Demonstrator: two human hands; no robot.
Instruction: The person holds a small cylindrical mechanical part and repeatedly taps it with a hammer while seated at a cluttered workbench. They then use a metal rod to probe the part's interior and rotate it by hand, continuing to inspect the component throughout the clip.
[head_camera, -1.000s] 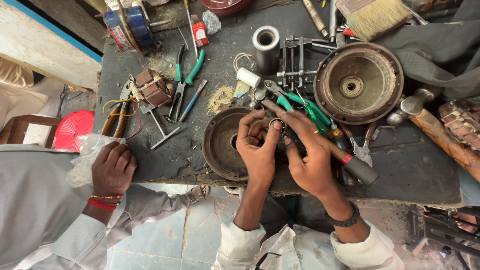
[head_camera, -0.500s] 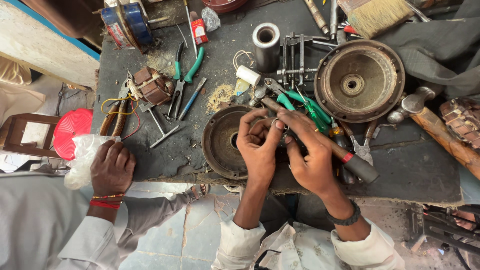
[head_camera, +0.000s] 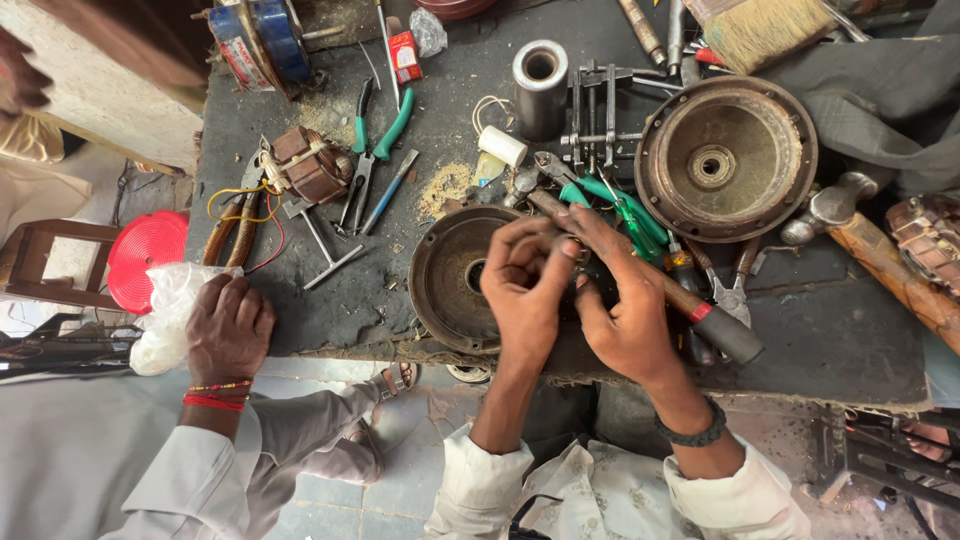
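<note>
Unmoved, both hands (head_camera: 575, 290) pinch above round cover (head_camera: 450, 278) amid pliers (head_camera: 372, 150).

The co-worker's hand (head_camera: 228, 328) has slid right along the bench edge, over the plastic bag (head_camera: 165, 315).

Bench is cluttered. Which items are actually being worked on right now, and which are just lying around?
In hand: left hand and right hand meet over the round metal cover.

Lying about: big drum, green pliers, copper coil, steel tube, hammer, brush.
</note>
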